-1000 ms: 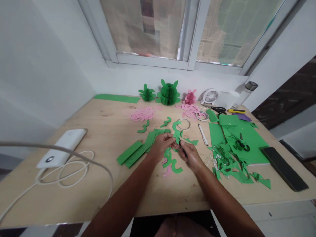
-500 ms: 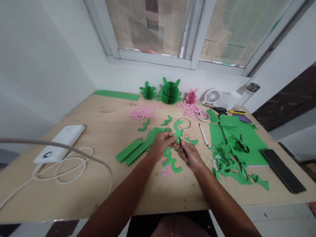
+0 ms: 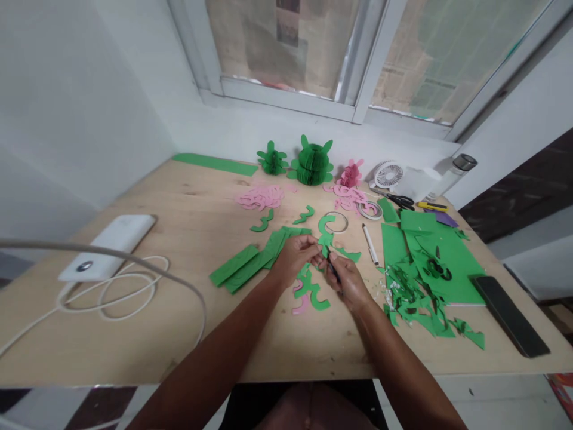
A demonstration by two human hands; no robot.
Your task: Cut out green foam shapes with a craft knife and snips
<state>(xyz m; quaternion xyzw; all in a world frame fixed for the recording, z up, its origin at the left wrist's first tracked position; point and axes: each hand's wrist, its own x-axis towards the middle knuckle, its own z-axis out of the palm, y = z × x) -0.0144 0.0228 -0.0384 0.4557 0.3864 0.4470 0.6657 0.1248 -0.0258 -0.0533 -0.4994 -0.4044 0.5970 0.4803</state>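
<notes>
My left hand (image 3: 298, 257) pinches a curved green paper cutout (image 3: 326, 230) whose hooked end stands up above the fingers. My right hand (image 3: 347, 279) is closed around dark-handled scissors (image 3: 333, 272), mostly hidden by the fingers, their tip at the lower part of the cutout. Below the hands lie wavy green paper pieces (image 3: 319, 300) and a pink paper piece (image 3: 301, 306). Folded green paper strips (image 3: 244, 269) lie beside my left hand, partly under it. Two small wavy green cutouts (image 3: 304, 215) rest farther back.
Green scraps (image 3: 409, 304) and green sheets (image 3: 463, 263) spread at right, beside a black phone (image 3: 510, 315). A white pen (image 3: 370, 243), tape rolls (image 3: 369, 209), and pink cutouts (image 3: 260, 197) lie behind. Paper figures (image 3: 313, 164) and a fan (image 3: 388, 175) line the wall. A power bank (image 3: 107, 248) with cable sits left.
The camera view has shifted and tilted slightly. Both hands keep their grip on the green cutout and the scissors, with very little movement between them.
</notes>
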